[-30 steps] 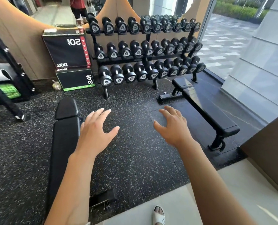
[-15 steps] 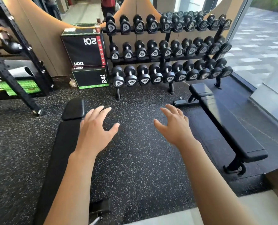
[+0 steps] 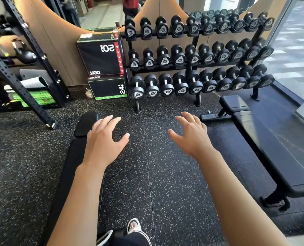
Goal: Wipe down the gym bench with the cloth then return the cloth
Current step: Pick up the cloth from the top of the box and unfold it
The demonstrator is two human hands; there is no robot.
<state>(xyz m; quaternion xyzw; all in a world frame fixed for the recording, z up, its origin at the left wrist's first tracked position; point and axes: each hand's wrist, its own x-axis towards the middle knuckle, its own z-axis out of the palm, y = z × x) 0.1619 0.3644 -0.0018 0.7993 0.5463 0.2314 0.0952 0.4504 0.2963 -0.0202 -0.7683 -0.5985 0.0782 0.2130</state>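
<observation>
Both hands spread and empty, no cloth seen.
Left hand (image 3: 103, 144) hovers over the near gym bench (image 3: 71, 167), fingers straight; right hand (image 3: 190, 137) hangs over the speckled floor (image 3: 156, 174) just beside that bench. Beyond the bench stands the dumbbell rack (image 3: 197, 55); a second bench (image 3: 272, 148) lies well apart.

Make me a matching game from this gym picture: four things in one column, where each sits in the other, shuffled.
Things:
1. left hand
2. right bench
3. dumbbell rack
4. jump boxes

Places:
A. stacked left of the dumbbells
B. against the back wall, three tiers
C. by the window
D. open, above the left bench

Pairs: 1-D, 2-C, 3-B, 4-A
</observation>
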